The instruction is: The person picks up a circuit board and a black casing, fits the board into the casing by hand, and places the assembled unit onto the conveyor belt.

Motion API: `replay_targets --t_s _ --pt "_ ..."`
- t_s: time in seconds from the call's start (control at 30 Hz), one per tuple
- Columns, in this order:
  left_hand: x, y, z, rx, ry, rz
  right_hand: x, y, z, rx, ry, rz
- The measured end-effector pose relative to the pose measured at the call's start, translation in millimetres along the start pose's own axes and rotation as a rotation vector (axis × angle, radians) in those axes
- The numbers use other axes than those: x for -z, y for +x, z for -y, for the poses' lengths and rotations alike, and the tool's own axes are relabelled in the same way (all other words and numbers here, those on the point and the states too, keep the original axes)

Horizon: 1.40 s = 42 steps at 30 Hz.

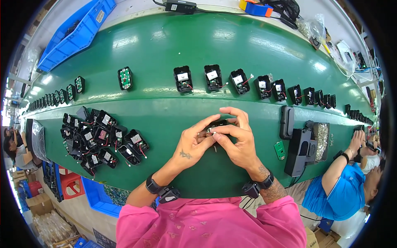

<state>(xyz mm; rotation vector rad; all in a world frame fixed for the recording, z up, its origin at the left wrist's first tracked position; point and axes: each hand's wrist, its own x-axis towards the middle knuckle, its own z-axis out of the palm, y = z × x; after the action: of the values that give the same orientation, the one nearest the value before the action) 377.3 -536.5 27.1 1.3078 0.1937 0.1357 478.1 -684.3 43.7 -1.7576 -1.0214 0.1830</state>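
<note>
Above the front of the bench, my left hand (191, 142) is closed around a small black plastic housing (218, 123), which my fingers largely hide. My right hand (239, 145) meets it there, thumb and index finger pinched at a tiny white connector (212, 131) on the housing's near side. Its other fingers curl around the far side. To the left lies a heap of similar black housings (87, 135), many with white blocks and thin red wires. Beyond my hands, more open housings (213, 77) stand in a row.
Housings with green circuit boards (125, 78) line the left. At right are a long black case (287, 122), a loose green board (280, 150), and a black device (298, 153) beside a tray of small metal parts (321, 142). A co-worker in blue (345, 186) sits at right.
</note>
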Motion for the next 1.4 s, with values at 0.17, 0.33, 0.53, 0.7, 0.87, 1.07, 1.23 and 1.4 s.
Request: replay_targets --t_s 0.17,0.33,0.53,0.7,0.87,1.07,1.23,1.4 --pt "-2 -2 -2 -0.032 -0.045 -0.078 -6 -3 3 0.030 -0.098 -0.111" --pt "0 -3 0 -0.068 0.089 -0.156 -8 -5 9 0.136 -0.389 -0.200" --pt "1 -2 -1 -0.096 0.139 -0.161 -8 2 8 0.105 -0.227 -0.114" --pt "2 -2 -4 -0.111 0.209 -0.130 -5 2 6 0.056 -0.173 -0.006" --pt "1 -3 -4 -0.158 0.267 -0.154 1 0 4 -0.011 -0.124 0.031" --pt "-2 -3 -8 -0.204 0.335 -0.147 3 0 4 -0.008 -0.142 0.073" --pt "-2 -4 -4 -0.232 0.380 -0.164 5 1 9 -0.100 -0.103 0.090" --pt "-3 -4 -8 -0.333 0.540 -0.158 6 -1 7 -0.116 -0.095 0.096"
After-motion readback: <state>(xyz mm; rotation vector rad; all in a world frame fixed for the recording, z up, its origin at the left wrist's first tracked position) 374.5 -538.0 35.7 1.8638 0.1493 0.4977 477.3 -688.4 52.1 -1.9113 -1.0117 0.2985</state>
